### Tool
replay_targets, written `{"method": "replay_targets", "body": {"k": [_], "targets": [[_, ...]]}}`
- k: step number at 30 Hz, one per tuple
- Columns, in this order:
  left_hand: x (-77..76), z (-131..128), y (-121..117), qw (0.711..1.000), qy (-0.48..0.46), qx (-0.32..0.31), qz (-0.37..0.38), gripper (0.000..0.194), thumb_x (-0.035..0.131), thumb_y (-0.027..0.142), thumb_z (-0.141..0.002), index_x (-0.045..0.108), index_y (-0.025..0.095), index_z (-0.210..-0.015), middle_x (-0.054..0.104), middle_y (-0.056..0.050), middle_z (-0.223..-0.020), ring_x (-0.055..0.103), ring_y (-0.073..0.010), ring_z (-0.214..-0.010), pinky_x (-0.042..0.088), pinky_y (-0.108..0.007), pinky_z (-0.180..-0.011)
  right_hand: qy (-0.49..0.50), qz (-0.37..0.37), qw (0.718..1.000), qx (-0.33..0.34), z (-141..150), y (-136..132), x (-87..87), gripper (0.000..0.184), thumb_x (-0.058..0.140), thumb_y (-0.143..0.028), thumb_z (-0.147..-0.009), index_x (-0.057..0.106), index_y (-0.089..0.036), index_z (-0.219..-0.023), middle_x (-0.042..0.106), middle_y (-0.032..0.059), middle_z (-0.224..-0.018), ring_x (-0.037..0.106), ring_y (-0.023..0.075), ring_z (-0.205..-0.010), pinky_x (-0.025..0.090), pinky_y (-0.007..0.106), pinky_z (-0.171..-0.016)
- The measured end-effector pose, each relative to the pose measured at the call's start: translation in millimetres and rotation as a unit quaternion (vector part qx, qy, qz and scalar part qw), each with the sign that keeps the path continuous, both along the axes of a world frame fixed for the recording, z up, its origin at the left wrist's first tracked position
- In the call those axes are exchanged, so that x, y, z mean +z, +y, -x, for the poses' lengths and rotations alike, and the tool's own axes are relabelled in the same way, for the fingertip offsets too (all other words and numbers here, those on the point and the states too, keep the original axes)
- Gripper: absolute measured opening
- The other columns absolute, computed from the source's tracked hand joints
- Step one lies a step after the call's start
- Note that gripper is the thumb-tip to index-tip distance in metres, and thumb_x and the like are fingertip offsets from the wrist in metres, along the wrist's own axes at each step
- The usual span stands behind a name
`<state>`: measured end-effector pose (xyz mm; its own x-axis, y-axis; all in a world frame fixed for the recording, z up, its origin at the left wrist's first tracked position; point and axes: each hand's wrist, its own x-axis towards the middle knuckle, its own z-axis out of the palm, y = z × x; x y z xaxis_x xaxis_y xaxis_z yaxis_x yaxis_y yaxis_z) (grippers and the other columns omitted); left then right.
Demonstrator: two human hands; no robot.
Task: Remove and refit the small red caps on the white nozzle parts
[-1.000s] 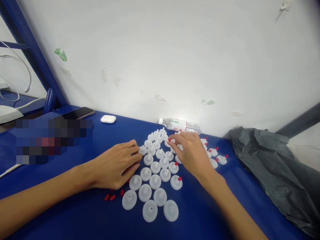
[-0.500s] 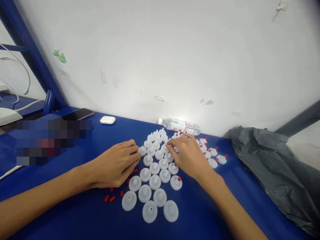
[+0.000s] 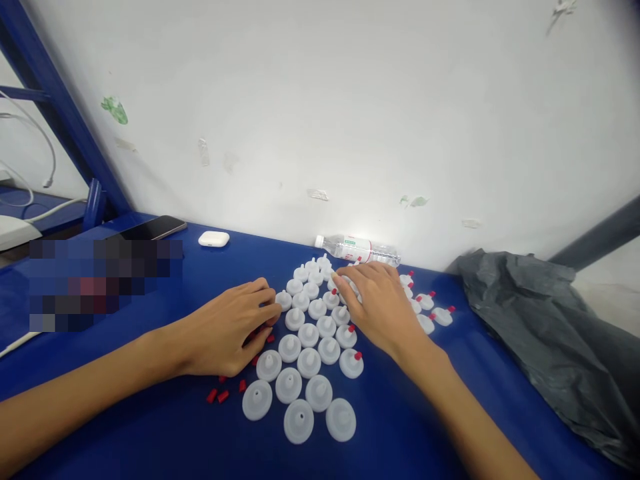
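My left hand (image 3: 233,327) lies low over the blue table, palm down, fingers loosely bent. A gap shows between its thumb and index finger; the palm side is hidden. Small red caps (image 3: 223,397) lie under and in front of it. Round white plastic lids with a short spout (image 3: 309,363) spread out between my hands. My right hand (image 3: 376,299) hovers over the far right part of these lids, fingers stretched and thumb apart. It covers some of them. One lid by its thumb carries a red cap (image 3: 334,291), as do several others on the right.
A clear plastic bottle (image 3: 357,249) lies against the white wall. At the back left are a white earbud case (image 3: 214,239) and a phone (image 3: 165,227). A dark plastic bag (image 3: 540,333) covers the table's right side. A pixelated patch hides the left.
My right hand has let go of a red cap, which now sits on a lid's spout, and shifted slightly with its fingers spread. My left thumb has moved a little away from its index finger.
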<state>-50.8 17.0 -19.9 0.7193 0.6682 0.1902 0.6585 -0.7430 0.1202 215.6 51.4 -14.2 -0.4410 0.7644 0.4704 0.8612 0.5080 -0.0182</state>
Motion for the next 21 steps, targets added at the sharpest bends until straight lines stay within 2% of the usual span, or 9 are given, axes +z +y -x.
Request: {"method": "replay_targets", "body": {"k": [3,6,10,14,21], "targets": [[-1.9,0.4,1.7,1.0,-0.003,-0.002,0.001,0.013,0.047,0.015,-0.092,0.055,0.019,-0.083,0.056,-0.005,-0.087,0.048,-0.0214,-0.087,0.042,-0.034,-0.077,-0.004,0.025,1.0,-0.006,0.0,-0.5,-3.9,0.042,0.031,-0.042,-0.105,0.068,-0.022,-0.113,0.073,0.01,-0.107,0.06,0.0293,-0.114,0.037,0.054,-0.103],[-2.7,0.3,2.7,1.0,-0.005,-0.003,0.003,0.013,0.046,0.016,-0.094,0.056,0.019,-0.086,0.057,-0.005,-0.088,0.048,-0.021,-0.087,0.042,-0.034,-0.079,-0.002,0.073,0.997,0.013,-0.8,-0.8,-8.3,0.046,0.026,-0.042,-0.106,0.066,-0.024,-0.118,0.071,0.0083,-0.117,0.054,0.0301,-0.126,0.029,0.061,-0.11],[-4.0,0.6,2.9,1.0,-0.01,-0.004,0.004,0.015,0.045,0.015,-0.095,0.059,0.019,-0.09,0.059,-0.005,-0.088,0.05,-0.0209,-0.088,0.042,-0.035,-0.082,0.002,0.13,0.991,0.023,-1.8,-0.7,-10.6,0.05,0.022,-0.044,-0.107,0.064,-0.024,-0.126,0.067,0.0059,-0.129,0.047,0.0303,-0.135,0.024,0.064,-0.114],[-4.9,1.7,2.6,1.0,-0.028,-0.004,0.004,0.019,0.046,0.012,-0.093,0.061,0.021,-0.099,0.061,-0.004,-0.09,0.053,-0.0205,-0.091,0.042,-0.034,-0.084,-0.001,0.1,0.994,0.033,-1.2,-0.7,-9.8,0.048,0.026,-0.043,-0.107,0.061,-0.02,-0.131,0.066,0.0081,-0.131,0.049,0.0289,-0.135,0.022,0.062,-0.116],[1.8,-0.5,-0.4,0.999,-0.04,-0.012,0.021,0.01,0.053,0.017,-0.088,0.061,0.02,-0.093,0.06,-0.003,-0.085,0.053,-0.0205,-0.085,0.043,-0.033,-0.079,0.003,0.059,0.997,0.057,2.2,-2.9,-6.3,0.042,0.029,-0.037,-0.107,0.062,-0.019,-0.126,0.068,0.0088,-0.125,0.056,0.0253,-0.125,0.025,0.057,-0.114]]}}
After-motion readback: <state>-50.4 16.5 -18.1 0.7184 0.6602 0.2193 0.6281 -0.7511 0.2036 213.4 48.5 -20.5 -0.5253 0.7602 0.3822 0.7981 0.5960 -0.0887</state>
